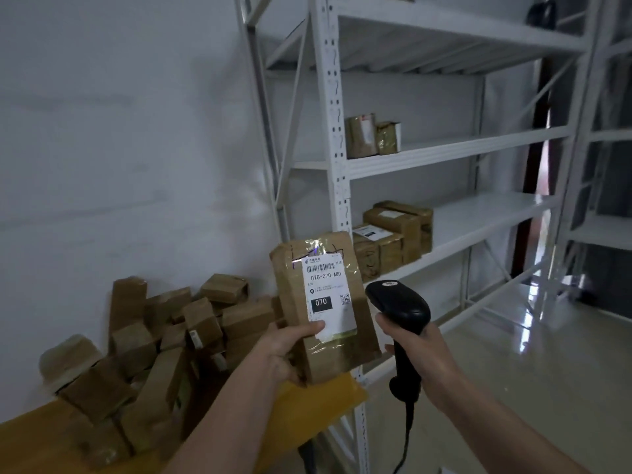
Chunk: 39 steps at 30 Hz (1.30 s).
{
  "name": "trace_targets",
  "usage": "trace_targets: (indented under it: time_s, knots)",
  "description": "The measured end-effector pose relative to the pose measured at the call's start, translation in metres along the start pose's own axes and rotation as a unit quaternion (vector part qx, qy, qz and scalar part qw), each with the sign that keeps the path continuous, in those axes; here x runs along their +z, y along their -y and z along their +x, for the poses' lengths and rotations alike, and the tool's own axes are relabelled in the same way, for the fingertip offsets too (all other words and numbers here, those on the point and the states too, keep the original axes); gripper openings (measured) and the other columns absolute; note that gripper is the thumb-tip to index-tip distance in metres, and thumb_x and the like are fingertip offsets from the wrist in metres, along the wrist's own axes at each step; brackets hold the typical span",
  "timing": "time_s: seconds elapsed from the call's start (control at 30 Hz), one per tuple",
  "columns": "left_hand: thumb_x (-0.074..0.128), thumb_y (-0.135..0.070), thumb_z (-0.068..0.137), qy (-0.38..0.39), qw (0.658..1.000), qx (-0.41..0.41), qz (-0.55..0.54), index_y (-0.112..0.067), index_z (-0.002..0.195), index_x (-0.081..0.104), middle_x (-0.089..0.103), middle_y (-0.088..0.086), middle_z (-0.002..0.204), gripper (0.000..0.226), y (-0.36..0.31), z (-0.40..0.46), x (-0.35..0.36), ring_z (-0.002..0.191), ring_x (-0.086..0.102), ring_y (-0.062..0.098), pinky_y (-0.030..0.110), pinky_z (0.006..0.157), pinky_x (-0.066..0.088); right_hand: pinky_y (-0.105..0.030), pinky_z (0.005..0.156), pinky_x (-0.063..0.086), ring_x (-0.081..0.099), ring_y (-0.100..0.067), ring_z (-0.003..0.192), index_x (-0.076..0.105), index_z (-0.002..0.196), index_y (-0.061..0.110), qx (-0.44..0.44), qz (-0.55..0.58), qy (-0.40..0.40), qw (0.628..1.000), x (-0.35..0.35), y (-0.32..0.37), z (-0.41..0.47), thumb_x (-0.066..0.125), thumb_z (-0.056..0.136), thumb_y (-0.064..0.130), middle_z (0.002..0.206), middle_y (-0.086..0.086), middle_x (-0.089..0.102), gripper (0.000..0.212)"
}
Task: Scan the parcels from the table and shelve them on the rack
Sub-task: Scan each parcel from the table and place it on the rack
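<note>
My left hand (287, 347) grips a brown taped parcel (290, 289) upright by its lower edge, thumb on the white label that reads 070-070-A80. My right hand (420, 357) holds a black barcode scanner (400, 306) just right of the parcel, its head turned toward the label. A faint light streak lies across the top of the label near the barcode. A heap of several brown parcels (160, 340) lies on the yellow table (342, 395) at the lower left. The white rack (444, 155) stands ahead on the right.
Two parcels (371, 135) stand on the rack's middle shelf, and several more (393, 234) sit on the shelf below. A white wall is on the left. A second rack (608, 131) stands at the far right over a glossy floor. The scanner's cable (403, 439) hangs down.
</note>
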<state>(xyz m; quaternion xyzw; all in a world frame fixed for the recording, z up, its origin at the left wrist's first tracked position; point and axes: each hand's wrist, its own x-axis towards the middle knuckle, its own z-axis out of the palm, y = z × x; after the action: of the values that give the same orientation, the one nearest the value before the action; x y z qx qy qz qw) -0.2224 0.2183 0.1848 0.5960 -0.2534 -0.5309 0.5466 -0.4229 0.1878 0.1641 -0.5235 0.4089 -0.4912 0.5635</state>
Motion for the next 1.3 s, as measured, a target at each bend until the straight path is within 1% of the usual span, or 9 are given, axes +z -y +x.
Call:
trace_targets:
  time_s: [0.07,0.13,0.23,0.4,0.6,0.8,0.97,1.17,1.3]
  knots:
    - [0.091,-0.007,0.056,0.0,1.0,0.014,0.003,-0.019,0.137,0.039,0.056,0.014,0.114,0.097,-0.006,-0.003,0.014,0.114,0.048,0.042,0.071,0.092,0.038,-0.043,0.098,0.046,0.06,-0.024,0.103,0.059,0.092,0.035,-0.012,0.007,-0.003,1.0,-0.01,0.009,0.002,0.074,0.082,0.028,0.099,0.002,0.066,0.019]
    - [0.092,-0.011,0.051,0.003,0.999,0.027,0.017,-0.019,0.137,0.041,0.058,0.014,0.115,0.1,-0.014,-0.005,0.034,0.107,0.051,0.039,0.068,0.091,0.041,-0.037,0.09,0.046,0.059,-0.022,0.102,0.061,0.094,0.033,-0.022,0.017,-0.002,1.0,-0.023,0.017,0.005,0.073,0.082,0.028,0.099,0.0,0.066,0.017]
    - [0.089,-0.014,0.056,0.013,0.998,0.052,0.015,-0.021,0.125,0.047,0.061,0.015,0.114,0.081,-0.026,-0.003,0.065,0.104,0.054,0.039,0.069,0.091,0.042,-0.029,0.077,0.046,0.061,-0.017,0.101,0.065,0.1,0.027,-0.031,0.031,0.005,0.999,-0.044,0.028,0.015,0.074,0.081,0.029,0.101,-0.002,0.069,0.021]
    - [0.089,-0.026,0.061,0.016,0.996,0.081,0.045,-0.024,0.121,0.049,0.061,0.014,0.117,0.072,-0.043,0.01,0.13,0.11,0.054,0.04,0.062,0.086,0.047,-0.026,0.073,0.046,0.061,-0.013,0.099,0.066,0.105,0.025,-0.054,0.057,0.004,0.997,-0.095,0.052,0.046,0.076,0.08,0.027,0.101,0.0,0.07,0.027]
    - [0.088,-0.007,0.062,0.024,0.982,0.147,0.119,-0.009,0.122,0.058,0.07,0.01,0.105,0.067,-0.061,0.038,0.218,0.092,0.068,0.025,0.031,0.062,0.055,-0.026,0.069,0.052,0.067,-0.017,0.091,0.068,0.1,0.027,-0.092,0.097,0.011,0.991,-0.167,0.086,0.098,0.075,0.081,0.02,0.096,-0.002,0.073,0.022]
    - [0.084,-0.002,0.069,0.027,0.968,0.212,0.133,-0.017,0.111,0.052,0.064,-0.001,0.096,0.055,-0.087,0.056,0.3,0.077,0.061,0.008,0.012,0.047,0.048,-0.036,0.075,0.055,0.068,-0.023,0.095,0.069,0.096,0.029,-0.104,0.117,0.006,0.988,-0.227,0.112,0.164,0.076,0.08,0.021,0.099,-0.004,0.074,0.019]
    - [0.085,-0.011,0.068,-0.045,0.955,0.28,0.09,-0.027,0.142,0.037,0.055,-0.004,0.116,0.089,-0.126,0.079,0.345,0.094,0.059,0.017,0.026,0.063,0.051,-0.044,0.09,0.055,0.069,-0.028,0.098,0.071,0.097,0.024,-0.098,0.141,0.016,0.985,-0.246,0.133,0.218,0.077,0.08,0.021,0.098,-0.006,0.075,0.018]
    - [0.08,-0.013,0.074,-0.092,0.935,0.336,0.07,-0.031,0.136,0.045,0.051,0.0,0.129,0.074,-0.182,0.116,0.381,0.099,0.057,0.02,0.027,0.064,0.053,-0.049,0.096,0.05,0.067,-0.02,0.095,0.067,0.092,0.031,-0.124,0.163,0.025,0.978,-0.247,0.149,0.273,0.077,0.078,0.022,0.094,0.001,0.073,0.019]
    - [0.078,-0.021,0.078,-0.107,0.919,0.37,0.079,-0.029,0.138,0.048,0.05,-0.001,0.134,0.068,-0.215,0.145,0.399,0.11,0.056,0.022,0.037,0.085,0.056,-0.052,0.099,0.048,0.066,-0.02,0.103,0.068,0.102,0.033,-0.162,0.175,0.06,0.969,-0.238,0.164,0.303,0.08,0.068,0.029,0.103,0.001,0.073,0.036]
